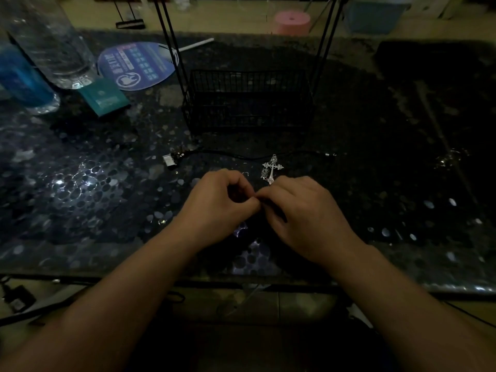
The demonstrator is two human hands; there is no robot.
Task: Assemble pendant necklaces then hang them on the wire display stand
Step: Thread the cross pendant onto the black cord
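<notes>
My left hand [220, 202] and my right hand [303, 210] meet fingertip to fingertip low over the dark pebbled table, both with curled fingers pinching something small and dark that I cannot make out. A silver cross pendant [271, 169] lies just beyond my right hand's knuckles. Past it a black cord [241, 156] runs across the table, with a small silver rectangular pendant [169, 160] at its left end and a metal clasp [329, 154] at its right end. The black wire display stand [248, 100] rises behind, its basket base facing me.
At the far left stand a clear plastic bottle [51, 41] and a blue bottle [24, 79], with a teal box [103, 96] and a round blue fan [137, 65] beside them. A pink cylinder [292, 22] sits beyond the table. The table's front edge [241, 280] runs under my forearms.
</notes>
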